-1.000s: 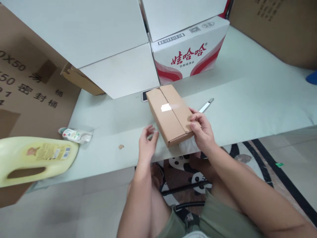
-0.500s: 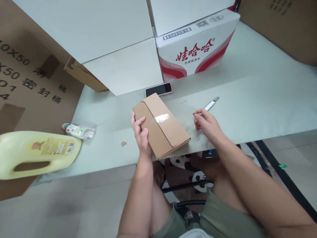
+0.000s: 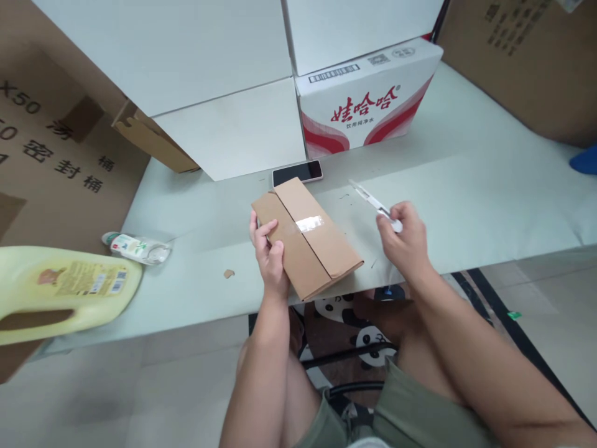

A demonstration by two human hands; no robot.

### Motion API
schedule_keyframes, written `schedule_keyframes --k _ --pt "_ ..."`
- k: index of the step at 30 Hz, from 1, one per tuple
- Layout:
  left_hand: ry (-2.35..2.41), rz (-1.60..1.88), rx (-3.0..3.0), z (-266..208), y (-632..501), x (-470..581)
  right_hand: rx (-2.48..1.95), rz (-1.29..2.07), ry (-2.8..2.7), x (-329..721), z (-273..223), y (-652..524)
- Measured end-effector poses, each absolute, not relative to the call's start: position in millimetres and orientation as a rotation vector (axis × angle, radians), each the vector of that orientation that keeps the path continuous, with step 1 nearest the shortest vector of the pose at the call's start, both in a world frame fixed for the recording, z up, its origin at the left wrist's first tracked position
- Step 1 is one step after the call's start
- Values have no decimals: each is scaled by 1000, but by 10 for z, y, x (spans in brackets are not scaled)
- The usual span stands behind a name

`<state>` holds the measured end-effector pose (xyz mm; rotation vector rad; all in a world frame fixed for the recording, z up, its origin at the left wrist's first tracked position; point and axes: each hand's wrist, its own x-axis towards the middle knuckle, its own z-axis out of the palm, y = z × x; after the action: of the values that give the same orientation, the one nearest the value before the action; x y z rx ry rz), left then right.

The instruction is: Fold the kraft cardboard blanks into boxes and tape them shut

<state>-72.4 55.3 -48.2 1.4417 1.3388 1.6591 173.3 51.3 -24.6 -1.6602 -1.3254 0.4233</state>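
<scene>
A small brown cardboard box [image 3: 321, 255], with a strip of clear tape across its flap seam, rests tilted near the table's front edge. My left hand [image 3: 272, 258] grips its left side, thumb and fingers on the top face and the other fingertips round the far left edge. To the right of the box, my right hand [image 3: 405, 239] is closed round a white utility knife [image 3: 375, 203]. Its blade end points up and left, apart from the box. A phone [image 3: 297, 173] lies flat just behind the box.
White cartons [image 3: 242, 134] and a red-and-white water carton [image 3: 368, 112] stand at the back. A yellow jug [image 3: 69, 292] and a small clear bottle [image 3: 137, 247] lie at left. Large brown cartons [image 3: 517, 68] flank the table [image 3: 489, 199]. A cardboard scrap [image 3: 228, 274] lies left of my hand.
My right hand has gripped the utility knife and swung it round, so its blade end now points up-left instead of up-right. My left hand still holds the box. The view has shifted slightly.
</scene>
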Motion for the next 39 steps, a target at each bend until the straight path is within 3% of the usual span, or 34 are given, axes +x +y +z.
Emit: schedule_keyframes --k 4,9,22,39 --pt "1408 1605 1470 -460 561 -682 -1231 397 -1463 1607 140 107" --pt "1428 1612 1508 -434 610 -638 -1074 272 -1679 1402 357 -87" --pt "1415 1635 1552 -491 644 -660 -929 198 -1846 1169 283 -109" --pt "1365 1622 1448 -439 590 -591 -1077 145 -1803 1080 295 -163"
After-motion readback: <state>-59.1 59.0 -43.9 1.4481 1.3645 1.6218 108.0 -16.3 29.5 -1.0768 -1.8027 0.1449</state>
